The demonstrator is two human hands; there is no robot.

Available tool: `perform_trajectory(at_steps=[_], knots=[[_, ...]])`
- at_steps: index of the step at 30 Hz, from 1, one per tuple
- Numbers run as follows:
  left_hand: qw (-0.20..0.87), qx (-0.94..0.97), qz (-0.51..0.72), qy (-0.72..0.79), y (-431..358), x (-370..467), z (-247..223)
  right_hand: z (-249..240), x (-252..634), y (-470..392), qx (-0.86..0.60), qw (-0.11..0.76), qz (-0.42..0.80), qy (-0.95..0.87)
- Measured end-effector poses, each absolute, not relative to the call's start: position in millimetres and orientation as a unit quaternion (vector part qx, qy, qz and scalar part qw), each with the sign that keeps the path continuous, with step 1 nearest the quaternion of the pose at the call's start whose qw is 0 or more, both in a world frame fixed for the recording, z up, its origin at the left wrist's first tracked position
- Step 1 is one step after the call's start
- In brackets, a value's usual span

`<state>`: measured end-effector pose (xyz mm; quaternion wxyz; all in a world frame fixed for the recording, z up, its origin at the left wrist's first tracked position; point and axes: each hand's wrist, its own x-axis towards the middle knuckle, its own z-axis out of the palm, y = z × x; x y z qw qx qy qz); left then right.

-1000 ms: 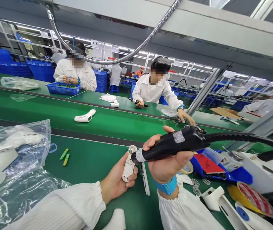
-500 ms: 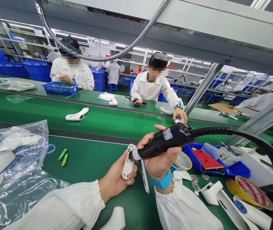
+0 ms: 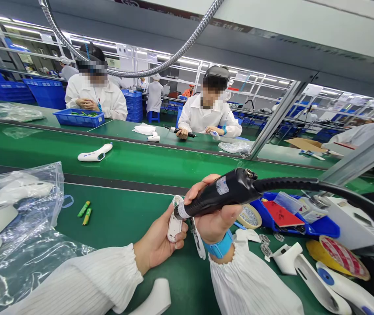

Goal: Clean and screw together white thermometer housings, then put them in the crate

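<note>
My left hand [image 3: 160,240] is closed around a small white plastic housing [image 3: 174,227], its open inner side turned up and a bit of green circuit board showing at its top. Wrapped in my right hand [image 3: 214,221] is a black electric screwdriver [image 3: 221,192], tilted so that its nose meets the upper part of the housing. The bit itself is hidden. A blue strap [image 3: 221,245] circles my right wrist. Just below that hand, another narrow white shell part [image 3: 199,245] shows; whether the hand touches it I cannot tell.
Two green batteries [image 3: 83,209] and a clear bag of white shells [image 3: 19,197] lie left. On the right are a blue tray [image 3: 329,228], tape rolls and white housings [image 3: 318,278]. A white thermometer-like device [image 3: 95,153] rests on the green belt. Two co-workers sit opposite.
The co-worker at the right has drawn an arm back from the belt, now with a white device at that hand. My hands keep nearly the same pose; the view has shifted slightly.
</note>
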<state>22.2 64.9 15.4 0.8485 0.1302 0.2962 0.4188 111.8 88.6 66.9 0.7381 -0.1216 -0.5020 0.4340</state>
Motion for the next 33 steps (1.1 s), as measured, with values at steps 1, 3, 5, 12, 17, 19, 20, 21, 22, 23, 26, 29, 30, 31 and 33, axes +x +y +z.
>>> perform_trajectory(at_steps=[1, 3, 5, 12, 17, 19, 20, 21, 22, 23, 26, 29, 30, 31, 33], knots=[[0.849, 0.131, 0.42, 0.294, 65.1, 22.3, 15.4, 67.1, 111.7, 88.6, -0.122, 0.738, 0.433, -0.502], [0.849, 0.131, 0.42, 0.293, 65.3, 22.2, 15.8, 67.3, 111.7, 88.8, -0.127, 0.739, 0.429, -0.503], [0.849, 0.13, 0.417, 0.298, 64.9, 22.2, 16.7, 67.7, 112.1, 88.9, -0.137, 0.742, 0.424, -0.502], [0.844, 0.133, 0.41, 0.319, 64.8, 21.5, 15.4, 81.5, 121.5, 86.3, -0.131, 0.75, 0.421, -0.493], [0.839, 0.151, 0.408, 0.328, 68.5, 18.0, 12.1, 98.0, 136.0, 81.3, -0.162, 0.762, 0.401, -0.482], [0.836, 0.161, 0.413, 0.324, 69.3, 17.2, 12.1, 100.9, 139.4, 79.5, -0.179, 0.763, 0.399, -0.475], [0.835, 0.164, 0.415, 0.321, 69.5, 17.0, 12.5, 101.3, 139.9, 78.8, -0.185, 0.765, 0.399, -0.471], [0.836, 0.165, 0.416, 0.318, 69.4, 17.1, 13.0, 101.1, 139.8, 78.5, -0.189, 0.767, 0.398, -0.467], [0.837, 0.165, 0.416, 0.315, 69.2, 17.3, 13.6, 100.2, 138.9, 78.4, -0.189, 0.77, 0.397, -0.463], [0.839, 0.164, 0.415, 0.312, 68.8, 17.6, 14.3, 98.9, 137.6, 78.6, -0.186, 0.772, 0.396, -0.461], [0.846, 0.164, 0.407, 0.301, 67.4, 18.3, 15.9, 93.0, 132.5, 80.5, -0.169, 0.775, 0.395, -0.463], [0.857, 0.164, 0.393, 0.289, 66.1, 18.4, 16.5, 87.0, 129.2, 83.1, -0.168, 0.77, 0.4, -0.468], [0.861, 0.163, 0.389, 0.286, 65.8, 18.4, 16.7, 85.4, 128.7, 83.8, -0.171, 0.768, 0.402, -0.468], [0.864, 0.16, 0.384, 0.284, 65.5, 18.5, 16.9, 84.2, 128.6, 84.3, -0.174, 0.766, 0.404, -0.469], [0.866, 0.156, 0.38, 0.286, 65.0, 18.7, 17.5, 82.7, 129.0, 84.8, -0.174, 0.763, 0.406, -0.471]])
